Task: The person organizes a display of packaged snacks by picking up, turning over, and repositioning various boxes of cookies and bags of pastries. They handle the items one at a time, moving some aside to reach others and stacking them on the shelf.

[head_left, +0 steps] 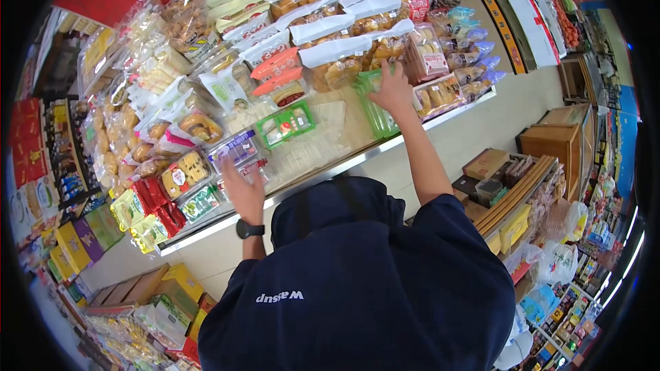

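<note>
Green packet (pixel 377 106) under right hand (pixel 393 89), fingers spread; left hand (pixel 244 192) seemingly flat beside clear packet (pixel 237 148).

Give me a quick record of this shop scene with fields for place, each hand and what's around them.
place: shop display shelf stacked with packaged snacks
left hand: left hand flat on a clear packet at the shelf's front edge; black watch on the wrist
right hand: right hand reaching up onto a green pack
nearby: green box between the hands; cardboard boxes on the floor

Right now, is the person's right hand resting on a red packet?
No, the right hand lies on a green packet on the display shelf, not a red one.
</note>
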### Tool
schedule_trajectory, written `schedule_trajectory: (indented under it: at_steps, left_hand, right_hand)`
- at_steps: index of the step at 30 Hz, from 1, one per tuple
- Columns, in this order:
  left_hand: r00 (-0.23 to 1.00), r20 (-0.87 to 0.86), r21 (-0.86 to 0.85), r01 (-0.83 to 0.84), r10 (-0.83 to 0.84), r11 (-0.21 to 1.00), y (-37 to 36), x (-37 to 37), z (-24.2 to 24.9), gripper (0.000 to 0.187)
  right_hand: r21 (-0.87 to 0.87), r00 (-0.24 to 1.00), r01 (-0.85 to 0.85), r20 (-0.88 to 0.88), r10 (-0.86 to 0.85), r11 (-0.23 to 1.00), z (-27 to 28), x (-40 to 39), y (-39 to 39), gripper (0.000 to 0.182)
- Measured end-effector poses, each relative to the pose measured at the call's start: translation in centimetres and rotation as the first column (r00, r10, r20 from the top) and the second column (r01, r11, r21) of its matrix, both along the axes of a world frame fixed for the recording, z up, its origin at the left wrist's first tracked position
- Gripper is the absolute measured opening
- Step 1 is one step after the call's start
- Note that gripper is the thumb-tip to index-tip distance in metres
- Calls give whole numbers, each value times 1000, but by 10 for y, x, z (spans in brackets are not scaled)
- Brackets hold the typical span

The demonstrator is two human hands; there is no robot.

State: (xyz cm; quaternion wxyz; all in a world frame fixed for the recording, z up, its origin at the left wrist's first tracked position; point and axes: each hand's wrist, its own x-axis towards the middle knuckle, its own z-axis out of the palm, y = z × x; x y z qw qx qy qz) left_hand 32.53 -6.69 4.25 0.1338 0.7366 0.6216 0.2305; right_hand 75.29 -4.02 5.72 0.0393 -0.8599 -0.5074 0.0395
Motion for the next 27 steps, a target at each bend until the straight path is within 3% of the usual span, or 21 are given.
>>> schedule_trajectory:
  at_steps: [3, 4, 6, 7, 9, 10, 11, 12, 15, 18, 20, 23, 27]
  left_hand:
    - [966, 253, -281, 123, -50, 952, -4, 47, 0, 67]
    - [932, 358, -370, 198, -57, 908, -8, 60, -6, 68]
    - [801, 599, -573, 422, 8, 702, -10, 88, 6, 68]
    - [734, 676, -579, 472, 68, 664, -20, 99, 0, 67]
    - [572, 798, -558, 579, 190, 595, -36, 112, -23, 65]
    - [560, 780, -607, 567, 280, 557, -37, 111, -27, 63]
    - [544, 754, -653, 556, 368, 514, -37, 110, -30, 60]
    - [525, 721, -693, 549, 453, 468, -38, 107, -35, 58]
    - [601, 486, -873, 316, 634, 371, -43, 84, -73, 49]
    - [562, 452, -881, 159, 693, 446, -46, 68, -91, 39]
    - [706, 459, -809, 81, 539, 582, -51, 52, -129, 37]
    - [875, 375, -694, 46, 305, 719, -53, 44, -138, 43]
    - [950, 252, -626, 14, 186, 779, -60, 53, -121, 60]
  right_hand:
    - [-137, 994, 24, -104, -38, 990, 7, 4, 9, 92]
    - [-64, 986, 11, -164, -21, 998, 10, -1, 5, 90]
    - [78, 961, 0, -276, 22, 997, 15, -12, -7, 85]
    - [150, 894, 19, -446, 51, 988, 25, -26, -13, 77]
    - [118, 865, 51, -502, 15, 992, -18, -51, -29, 77]
    - [102, 849, 66, -529, -3, 993, -34, -64, -35, 77]
    - [-28, 579, 187, -805, -133, 982, -30, -80, -38, 76]
    - [-195, 216, 246, -944, -250, 949, -25, -93, -40, 75]
    - [-472, -35, 274, -876, -481, 838, -72, -119, -64, 72]
    - [-523, 249, -8, -826, -505, 852, -106, -128, -79, 71]
    - [-455, 357, -99, -846, -396, 885, -114, -136, -83, 66]
    - [-307, 522, -200, -837, -164, 931, -123, -143, -82, 62]
    - [-256, 571, -300, -820, -42, 919, -108, -137, -76, 61]
